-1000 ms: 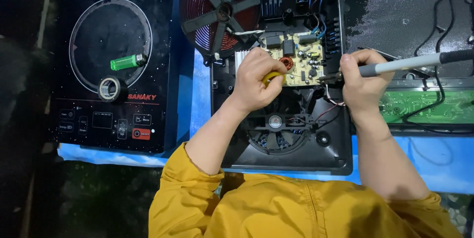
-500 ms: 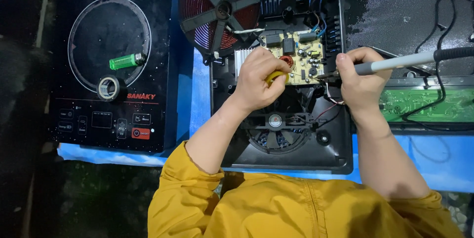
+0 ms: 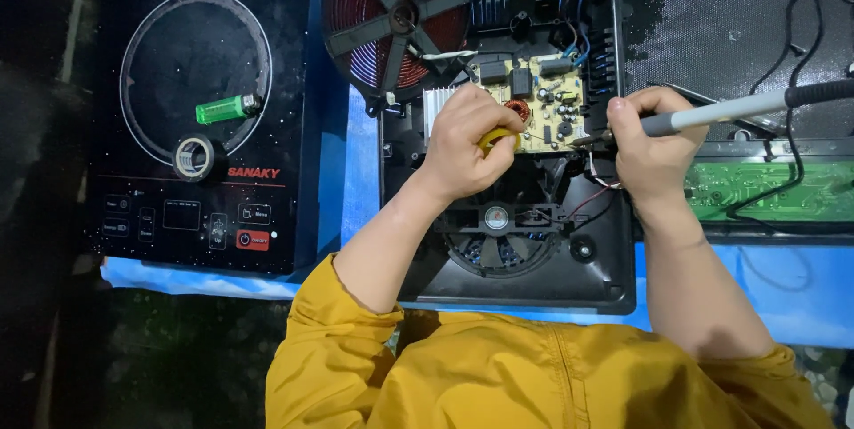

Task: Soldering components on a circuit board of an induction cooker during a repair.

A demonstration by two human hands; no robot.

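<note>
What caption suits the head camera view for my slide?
Left hand holding a yellow tool and right hand holding a soldering iron over the circuit board.

This looks like a small appliance repair workshop. An opened black plastic induction cooker housing (image 3: 507, 260) lies on a blue sheet-covered bench (image 3: 801, 287), its beige printed circuit board (image 3: 543, 100) and round black cooling fan (image 3: 498, 233) exposed. A red copper-wound induction coil (image 3: 391, 20) sits lifted out at the far side. To the left rests a black glass cooktop panel (image 3: 205, 109) carrying a green plastic lighter (image 3: 227, 109) and a roll of black insulating tape (image 3: 197, 158). A green circuit board (image 3: 765, 193) lies on the right.
</note>
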